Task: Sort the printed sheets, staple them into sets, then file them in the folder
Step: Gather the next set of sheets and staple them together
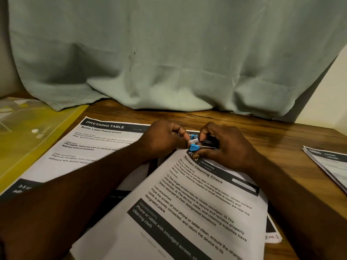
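A small blue and black stapler (pixel 201 143) sits at the top corner of the tilted "Screen Cleaning Check" sheets (pixel 187 209). My right hand (pixel 223 147) grips the stapler's black body. My left hand (pixel 163 139) pinches the sheet corner at the stapler's blue mouth. Under my left forearm lies a "Dressing Table" sheet (pixel 97 141). A yellow translucent folder (pixel 32 136) lies at the far left of the wooden table (pixel 262 132). Further sheets lie beneath the tilted set, partly hidden.
Another stack of printed sheets (pixel 328 164) lies at the table's right edge. A pale green cloth (pixel 169 59) hangs behind the table and drapes onto its back edge. Bare wood shows between my right hand and the right stack.
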